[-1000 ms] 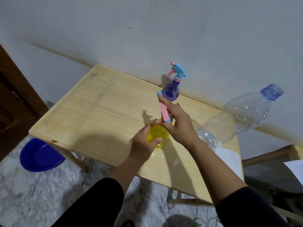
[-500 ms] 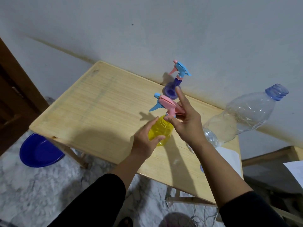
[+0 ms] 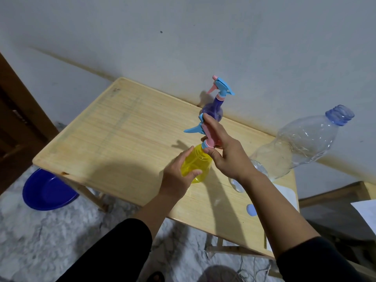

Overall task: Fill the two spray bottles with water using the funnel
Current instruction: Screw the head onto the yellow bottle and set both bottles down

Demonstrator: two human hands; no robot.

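While the left hand (image 3: pixel 179 178) is wrapping its fingers round the belly of the yellow spray bottle (image 3: pixel 196 164) and holding it just above the wooden table (image 3: pixel 114 139), the right hand (image 3: pixel 225 155) is gripping the pink-and-blue trigger head (image 3: pixel 203 132) at the collar — forefinger lying along the top, thumb under the neck. This looks like the cap step: the head is being turned on the yellow bottle's neck (loosening or tightening, I cannot tell which). The purple spray bottle (image 3: pixel 213 110) is standing capped at the wall, well behind. The big clear water bottle (image 3: pixel 301 147) is leaning at the right edge, apparently uncapped. No funnel is showing — so the next move is probably calling for a steady twist, body kept upright.
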